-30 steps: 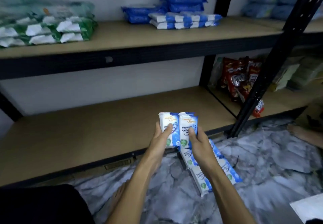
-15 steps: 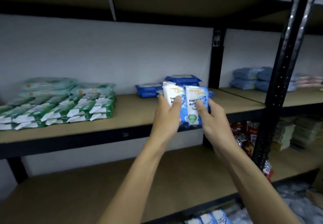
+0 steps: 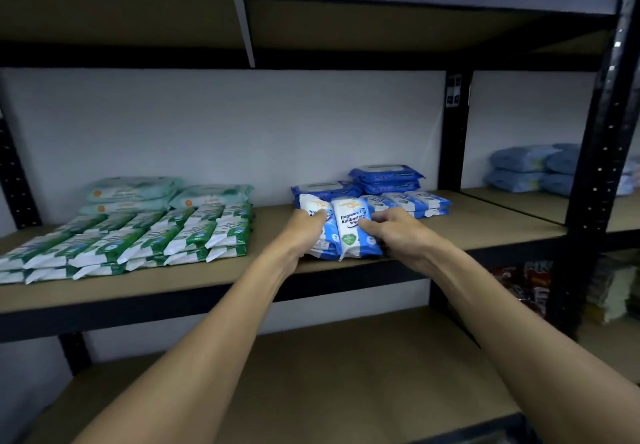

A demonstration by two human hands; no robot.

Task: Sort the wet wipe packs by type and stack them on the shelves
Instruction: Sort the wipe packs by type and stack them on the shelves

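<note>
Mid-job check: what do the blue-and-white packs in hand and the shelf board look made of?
The blue-and-white packs look like soft plastic film, slightly glossy, with crimped ends. The shelf board looks like matte brown fibreboard; no grain shows, so possibly particleboard.

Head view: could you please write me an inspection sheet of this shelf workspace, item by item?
Surface: wooden middle shelf, partly filled.
Job's things: two blue-white antibacterial packs at the shelf's front edge; matching packs in a row behind; dark blue packs at the back; green-white packs stacked on the left.
Clutter: nothing seen.
Hands: left hand and right hand each grip one of the two packs.
Cables: nothing seen.
Surroundings: white wall, black upright, snack bags lower right.
</note>
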